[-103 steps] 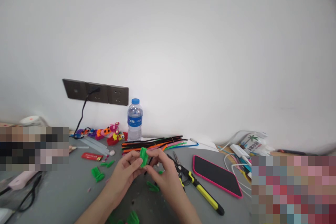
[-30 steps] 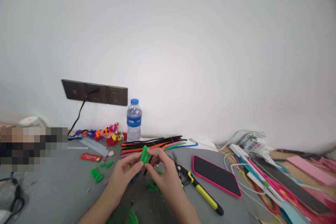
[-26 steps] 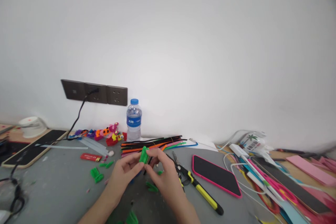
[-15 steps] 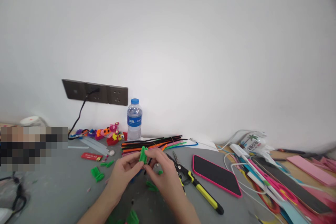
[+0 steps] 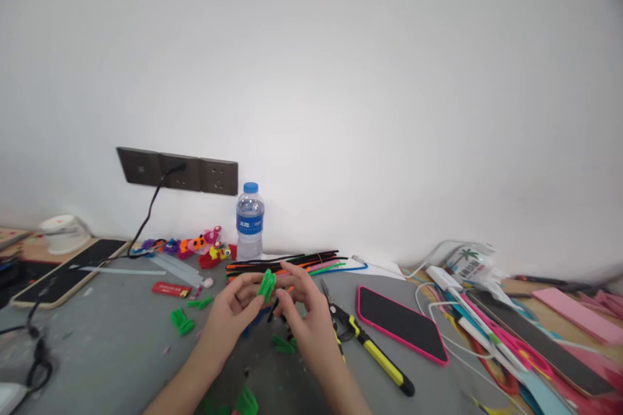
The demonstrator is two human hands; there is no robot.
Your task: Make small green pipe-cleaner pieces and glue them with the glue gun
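Between the thumb and fingers of my left hand is a bent green fuzzy piece, held up over the grey table. Close on its right is my right hand, its index finger raised and apart from the thumb; a thin black item shows by its fingers, and whether they grip it is unclear. More green pieces lie left of my hands, below them and near the bottom edge. Yellow-and-black pliers rest right of my right hand, partly hidden by it.
Behind my hands are a bundle of coloured stems and a water bottle. A pink-edged phone lies to the right, beside white cables and scissors. Another phone, a white cup and small colourful figures are at left.
My right hand's fingers have come off the green piece and spread apart. My left hand still holds it, slightly tilted. The blurred patch at far left is gone, showing a phone there.
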